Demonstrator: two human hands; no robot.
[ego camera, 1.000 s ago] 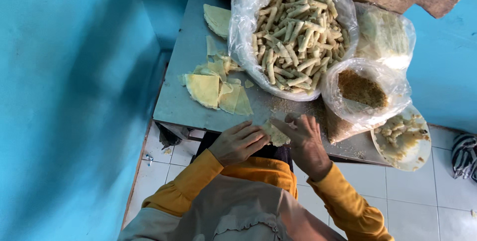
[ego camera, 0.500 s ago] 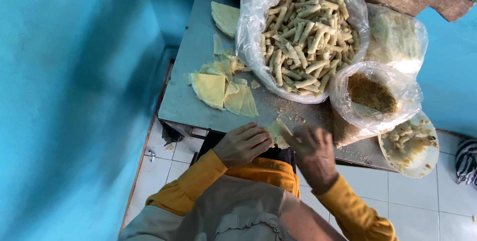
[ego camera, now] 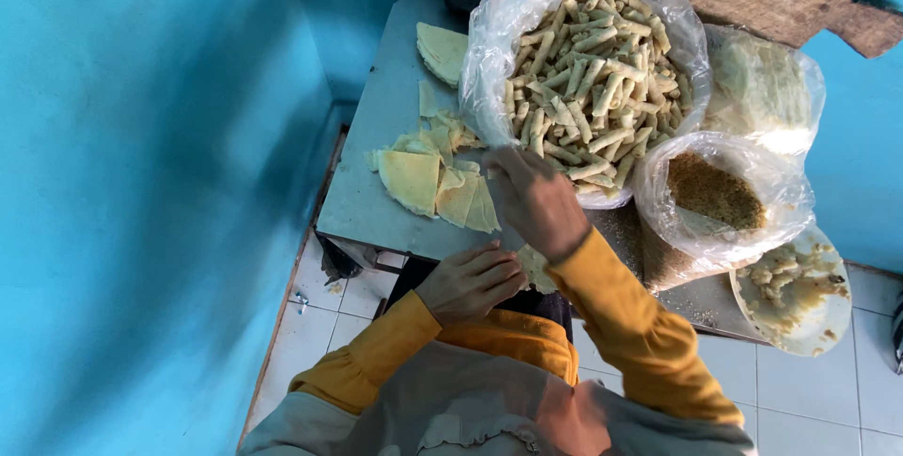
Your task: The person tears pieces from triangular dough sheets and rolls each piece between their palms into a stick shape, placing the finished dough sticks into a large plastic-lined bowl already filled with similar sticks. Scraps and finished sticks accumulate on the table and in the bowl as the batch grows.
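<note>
Head view: right hand [ego camera: 536,202] fingers curled over wrappers [ego camera: 437,188].

Glossy clear plastic bag [ego camera: 499,33], matt grey, seemingly metal table [ego camera: 376,165], soft matt dough sheets [ego camera: 414,179].

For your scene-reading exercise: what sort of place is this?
Probably a small home snack-making corner: a metal table holds cut wrappers, a big plastic bag of rolled sticks and a bag of filling.

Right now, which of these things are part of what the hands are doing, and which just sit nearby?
In use:
left hand on a wrapper piece
right hand reaching over the cut wrappers
big bag of rolled sticks

Lying about:
bag of brown filling
smeared plate
bag of pale sheets
</note>
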